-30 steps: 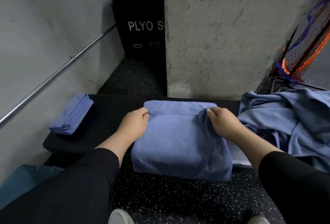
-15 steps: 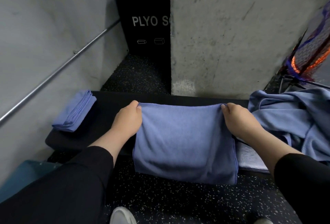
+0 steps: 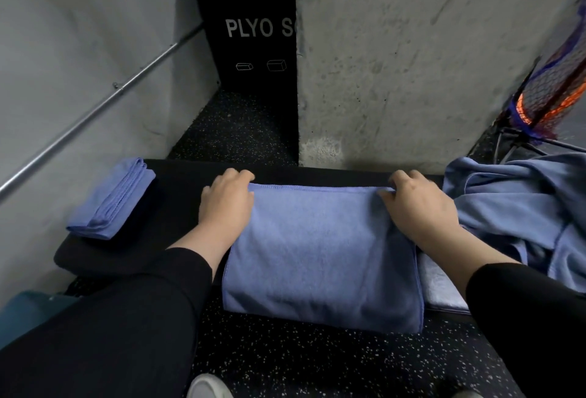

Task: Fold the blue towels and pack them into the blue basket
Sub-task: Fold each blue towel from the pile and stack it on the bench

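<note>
My left hand (image 3: 225,204) and right hand (image 3: 418,207) pinch the far corners of the towel (image 3: 320,254) draped off the bench (image 3: 177,194), half folded. One folded towel (image 3: 111,201) at ten o'clock; a heap (image 3: 520,204) at three waits. No basket is clearly in view.

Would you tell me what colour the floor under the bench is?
Black rubber floor with white speckles, clearest in the head view.

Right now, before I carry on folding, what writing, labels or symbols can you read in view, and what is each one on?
"PLYO S": white capitals on the front of the tall black box behind the bench; the rest of the word is cut off by the grey concrete pillar.
Two small white outline drawings of blocks sit below that lettering, with no text.
No label or writing shows on the blue towels or anywhere else.
</note>
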`<state>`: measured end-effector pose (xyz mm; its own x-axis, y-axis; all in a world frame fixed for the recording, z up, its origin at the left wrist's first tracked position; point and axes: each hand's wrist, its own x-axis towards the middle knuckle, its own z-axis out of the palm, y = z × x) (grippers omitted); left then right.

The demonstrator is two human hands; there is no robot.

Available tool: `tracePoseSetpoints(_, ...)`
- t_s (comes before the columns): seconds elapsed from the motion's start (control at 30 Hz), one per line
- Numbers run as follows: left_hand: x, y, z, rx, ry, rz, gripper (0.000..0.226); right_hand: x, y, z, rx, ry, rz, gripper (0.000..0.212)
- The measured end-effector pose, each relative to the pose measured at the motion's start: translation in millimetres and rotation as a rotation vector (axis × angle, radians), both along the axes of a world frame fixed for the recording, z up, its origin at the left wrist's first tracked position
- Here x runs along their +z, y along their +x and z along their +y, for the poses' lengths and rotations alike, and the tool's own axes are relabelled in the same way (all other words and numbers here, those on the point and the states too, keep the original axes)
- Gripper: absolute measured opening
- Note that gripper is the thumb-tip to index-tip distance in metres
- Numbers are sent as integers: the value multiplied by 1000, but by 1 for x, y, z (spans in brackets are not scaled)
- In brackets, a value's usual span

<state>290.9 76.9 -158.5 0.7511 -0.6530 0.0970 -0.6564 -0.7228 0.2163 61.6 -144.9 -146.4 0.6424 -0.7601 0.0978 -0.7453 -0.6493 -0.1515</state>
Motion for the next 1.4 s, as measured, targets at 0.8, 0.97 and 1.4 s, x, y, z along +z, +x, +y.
tracePoseSetpoints(0.8,51,-13,36,-86,-535,584,20,47,-23,11,296,297,-343,18)
tracePoseSetpoints(0.97,68,-20,54,-82,-680,677,19,71,-40,22,373,224,-352,14)
tracePoseSetpoints(1.4,133,-56,85,-87,-958,780,35,135,-83,49,295,128,-587,19)
